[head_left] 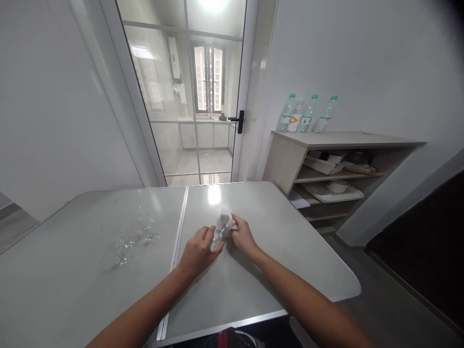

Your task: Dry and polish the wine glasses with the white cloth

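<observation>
My left hand [197, 249] is closed around a small clear, shiny object [216, 240], its thumb and fingers on either side; its exact kind is too small to make out. Close beside it, my right hand [244, 236] pinches a crumpled white tissue [225, 218], which touches or nearly touches the top of the clear object. Both hands are just above the right half of the grey table [261, 280]. A loose cluster of clear, glinting pieces [132, 241] lies on the table's left half.
A metal strip [177, 246] divides the tabletop. Beyond its far edge stands a glass door [195, 145] with a black handle [239, 121]. At the right, a shelf unit [348, 138] carries several clear bottles [306, 116] on top, with boxes and a tray [335, 193] inside.
</observation>
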A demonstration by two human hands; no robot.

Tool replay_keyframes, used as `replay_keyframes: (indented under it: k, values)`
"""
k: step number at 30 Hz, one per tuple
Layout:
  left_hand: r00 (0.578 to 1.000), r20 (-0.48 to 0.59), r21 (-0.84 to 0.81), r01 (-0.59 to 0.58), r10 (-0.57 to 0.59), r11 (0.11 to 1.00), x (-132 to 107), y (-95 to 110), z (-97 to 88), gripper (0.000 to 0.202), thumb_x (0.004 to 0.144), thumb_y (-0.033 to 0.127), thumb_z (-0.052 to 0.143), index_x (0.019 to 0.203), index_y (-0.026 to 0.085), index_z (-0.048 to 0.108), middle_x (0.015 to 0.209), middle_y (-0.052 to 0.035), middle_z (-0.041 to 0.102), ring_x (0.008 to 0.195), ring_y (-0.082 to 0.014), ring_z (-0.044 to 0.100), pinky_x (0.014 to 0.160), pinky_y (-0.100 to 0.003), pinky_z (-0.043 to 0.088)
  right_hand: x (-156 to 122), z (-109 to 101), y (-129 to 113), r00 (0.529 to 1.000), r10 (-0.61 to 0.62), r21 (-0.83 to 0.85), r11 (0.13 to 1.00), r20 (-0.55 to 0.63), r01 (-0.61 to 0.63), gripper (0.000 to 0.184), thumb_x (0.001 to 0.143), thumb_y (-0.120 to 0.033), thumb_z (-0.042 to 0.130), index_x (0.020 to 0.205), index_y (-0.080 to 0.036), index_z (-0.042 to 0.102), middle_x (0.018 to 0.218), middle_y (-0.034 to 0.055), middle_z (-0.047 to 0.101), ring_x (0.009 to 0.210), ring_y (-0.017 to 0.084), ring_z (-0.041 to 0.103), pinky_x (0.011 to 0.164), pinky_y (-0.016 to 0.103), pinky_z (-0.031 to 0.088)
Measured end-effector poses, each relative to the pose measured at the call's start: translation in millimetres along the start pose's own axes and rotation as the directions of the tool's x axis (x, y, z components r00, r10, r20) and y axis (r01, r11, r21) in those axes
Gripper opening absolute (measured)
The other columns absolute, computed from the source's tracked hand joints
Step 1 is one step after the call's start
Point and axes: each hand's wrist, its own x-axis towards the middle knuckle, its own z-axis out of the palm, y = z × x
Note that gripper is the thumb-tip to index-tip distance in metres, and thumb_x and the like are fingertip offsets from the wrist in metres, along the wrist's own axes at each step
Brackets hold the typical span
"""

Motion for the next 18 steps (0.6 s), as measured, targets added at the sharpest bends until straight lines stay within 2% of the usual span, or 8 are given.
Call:
replay_keyframes:
  k: [3, 6, 9, 15, 18]
  values:
    - [1.000, -0.007, 0.009, -0.010, 0.010, 1.000, -0.5, 0.7, -0.5, 0.035, 0.093, 0.034, 0.062, 0.123, 0.019, 0.056, 0.094, -0.0093, 0.070, 0.084, -0.0246, 0.070, 0.072, -0.033, 0.053, 0.3, 1.1, 3.9, 1.000, 0.026, -0.038, 0.999, 0.003, -0.026, 0.018, 0.056, -0.014, 0.042, 0.068, -0.019, 0.054, 0.063, -0.0035, 0.054, 0.063, 0.014, 0.045, 0.058, 0.024, 0.032]
    - [1.000, -0.015, 0.028, -0.020, 0.021, 0.999, 0.2, 1.5, -2.1, 0.035, 0.093, 0.033, 0.062, 0.124, 0.018, 0.055, 0.093, -0.0089, 0.069, 0.084, -0.0245, 0.069, 0.072, -0.033, 0.053, 0.7, -1.1, 3.7, 0.995, 0.054, -0.091, 0.994, -0.083, -0.061, 0.011, 0.057, -0.014, 0.045, 0.065, -0.021, 0.050, 0.061, -0.0040, 0.053, 0.061, 0.014, 0.044, 0.056, 0.024, 0.030]
    - [1.000, -0.017, 0.024, -0.016, 0.016, 1.000, 1.2, 0.9, -3.0, 0.036, 0.093, 0.033, 0.062, 0.125, 0.018, 0.054, 0.094, -0.0090, 0.069, 0.086, -0.0244, 0.070, 0.074, -0.033, 0.053, 1.0, -2.9, 0.7, 0.988, 0.064, -0.067, 0.995, -0.143, -0.074, 0.008, 0.062, -0.015, 0.050, 0.068, -0.021, 0.050, 0.064, -0.0036, 0.056, 0.061, 0.014, 0.046, 0.057, 0.024, 0.032]
    - [0.999, -0.023, 0.051, -0.032, 0.033, 0.998, -0.4, 0.3, -1.3, 0.035, 0.093, 0.035, 0.063, 0.122, 0.017, 0.055, 0.092, -0.0080, 0.069, 0.084, -0.0234, 0.069, 0.073, -0.032, 0.053, 1.6, 1.5, 9.0, 0.998, 0.061, -0.040, 0.997, 0.003, -0.061, 0.018, 0.058, -0.015, 0.044, 0.071, -0.019, 0.057, 0.067, -0.0027, 0.058, 0.066, 0.015, 0.049, 0.060, 0.023, 0.036]
    - [0.999, -0.024, 0.055, -0.031, 0.032, 0.998, -0.8, 2.3, -2.0, 0.035, 0.092, 0.034, 0.064, 0.122, 0.017, 0.056, 0.092, -0.0078, 0.069, 0.085, -0.0230, 0.069, 0.072, -0.031, 0.053, 2.2, 0.6, 12.5, 0.997, 0.079, -0.092, 0.993, -0.006, -0.079, 0.015, 0.055, -0.014, 0.044, 0.065, -0.019, 0.055, 0.062, -0.0029, 0.057, 0.063, 0.014, 0.047, 0.058, 0.023, 0.034]
